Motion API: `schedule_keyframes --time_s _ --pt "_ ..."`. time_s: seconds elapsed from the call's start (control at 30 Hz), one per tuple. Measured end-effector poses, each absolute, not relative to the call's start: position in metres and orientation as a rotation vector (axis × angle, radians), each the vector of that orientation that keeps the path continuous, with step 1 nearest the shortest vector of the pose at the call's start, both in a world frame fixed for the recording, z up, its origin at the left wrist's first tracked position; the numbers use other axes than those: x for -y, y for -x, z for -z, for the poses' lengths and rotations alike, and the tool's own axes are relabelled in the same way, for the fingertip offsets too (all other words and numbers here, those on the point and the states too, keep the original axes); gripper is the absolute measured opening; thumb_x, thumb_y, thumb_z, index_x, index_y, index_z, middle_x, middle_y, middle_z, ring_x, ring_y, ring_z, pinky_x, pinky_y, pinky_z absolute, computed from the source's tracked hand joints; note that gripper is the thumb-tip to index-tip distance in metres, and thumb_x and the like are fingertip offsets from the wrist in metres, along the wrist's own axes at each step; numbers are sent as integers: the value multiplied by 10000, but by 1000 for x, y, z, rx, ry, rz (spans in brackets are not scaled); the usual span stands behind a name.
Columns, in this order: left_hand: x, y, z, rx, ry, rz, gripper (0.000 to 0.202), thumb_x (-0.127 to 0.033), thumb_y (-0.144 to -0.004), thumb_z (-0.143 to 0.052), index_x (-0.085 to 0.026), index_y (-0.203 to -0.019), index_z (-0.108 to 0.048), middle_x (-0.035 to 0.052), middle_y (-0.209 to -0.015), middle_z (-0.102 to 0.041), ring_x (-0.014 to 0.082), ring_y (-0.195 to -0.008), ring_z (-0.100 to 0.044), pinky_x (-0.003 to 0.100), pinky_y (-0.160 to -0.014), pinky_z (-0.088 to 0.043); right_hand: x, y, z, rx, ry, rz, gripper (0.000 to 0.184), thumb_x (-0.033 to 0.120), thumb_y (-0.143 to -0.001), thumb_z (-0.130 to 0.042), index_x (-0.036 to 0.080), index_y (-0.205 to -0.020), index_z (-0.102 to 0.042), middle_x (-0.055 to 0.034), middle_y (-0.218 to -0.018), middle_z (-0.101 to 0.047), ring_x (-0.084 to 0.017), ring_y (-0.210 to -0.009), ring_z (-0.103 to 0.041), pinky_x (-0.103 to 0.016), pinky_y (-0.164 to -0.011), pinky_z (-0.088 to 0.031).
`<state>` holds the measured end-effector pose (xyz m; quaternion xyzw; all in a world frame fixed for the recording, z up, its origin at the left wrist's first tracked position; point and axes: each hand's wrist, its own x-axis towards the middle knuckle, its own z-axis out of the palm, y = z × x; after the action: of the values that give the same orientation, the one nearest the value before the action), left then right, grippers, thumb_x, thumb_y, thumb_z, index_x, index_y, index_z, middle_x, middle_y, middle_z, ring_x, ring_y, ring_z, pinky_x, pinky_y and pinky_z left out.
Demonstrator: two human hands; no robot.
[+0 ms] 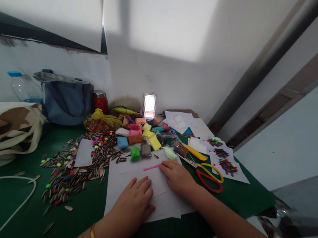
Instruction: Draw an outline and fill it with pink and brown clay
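My left hand [136,201] lies flat with its fingers stretched out on a white sheet of paper [125,175] on the green table [20,229]. My right hand [177,175] rests on the same sheet, its fingertips pressing the end of a thin pink strip of clay [151,167]. Just beyond the strip lie a green clay lump [135,153], a grey packet [146,150] and a pale green lump [170,153]. Small packets of coloured clay [137,134] are heaped behind them.
Sunflower seeds and coloured beads [77,166] spread over the left of the table. Scissors with red and yellow handles [210,175] and a yellow cutter [195,153] lie to the right, beside paper with seed pictures [226,162]. Bags [6,124], a bottle [22,87] and a white cord [14,206] are at left.
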<state>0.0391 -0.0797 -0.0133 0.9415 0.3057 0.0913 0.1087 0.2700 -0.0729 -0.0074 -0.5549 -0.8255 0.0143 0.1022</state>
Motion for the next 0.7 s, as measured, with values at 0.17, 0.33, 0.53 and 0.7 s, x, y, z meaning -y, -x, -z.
schedule_keyframes --time_s 0.17,0.33,0.53,0.7 --pt "79 -40 11 -892 -2767 -238 295 -318 -836 -610 -184 -1099 -600 143 -1374 -540 317 -1307 -458 548 -1099 -314 71 -264 16 2446 1627 -25 487 78 -876 -459 191 -1341 -545 -86 -1367 -546 -253 -1230 -465 -394 -1040 -393" --pt "80 -41 6 -908 -2771 -221 268 -312 -835 -621 -182 -1069 -611 145 -1357 -554 317 -1306 -463 546 -1094 -326 79 -264 17 2358 1643 -37 456 76 -849 -495 200 -1276 -596 -102 -1238 -605 -258 -1121 -515 -398 -997 -424" --pt "80 -45 3 -930 -2737 -188 252 -316 -839 -612 -186 -1056 -620 148 -1353 -554 310 -1297 -473 549 -1100 -320 74 -284 6 2092 1678 -69 308 129 -903 -468 183 -1157 -633 -93 -1140 -625 -196 -1036 -573 -299 -935 -455" --pt "80 -45 -1 -937 -2737 -187 246 -303 -832 -620 -188 -1050 -626 144 -1342 -564 313 -1295 -477 547 -1101 -325 55 -294 -2 2173 1890 6 202 230 -933 -502 227 -1032 -678 -60 -993 -664 -199 -963 -596 -274 -837 -445"
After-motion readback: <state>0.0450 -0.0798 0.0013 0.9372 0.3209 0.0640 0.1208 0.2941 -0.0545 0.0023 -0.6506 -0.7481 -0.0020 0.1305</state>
